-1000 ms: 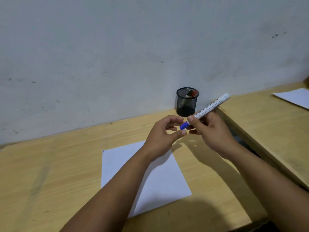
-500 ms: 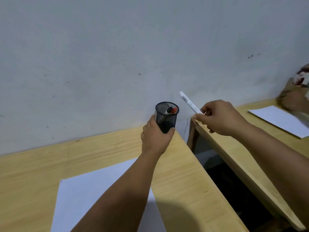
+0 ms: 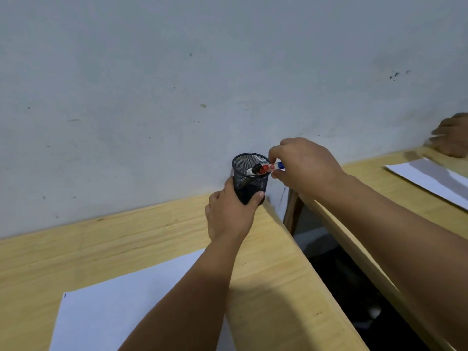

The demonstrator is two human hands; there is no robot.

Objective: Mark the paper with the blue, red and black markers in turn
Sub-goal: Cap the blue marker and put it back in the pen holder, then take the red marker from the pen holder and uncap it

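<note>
Blue marker, held in right hand grip, has reached centre-frame mesh cup, gripped by left hand; red likely next

Wooden desk bears white paper and mesh cup

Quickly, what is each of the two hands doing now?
Left hand: closed around the mesh pen cup.
Right hand: closed on the blue marker at the cup's rim.
</note>
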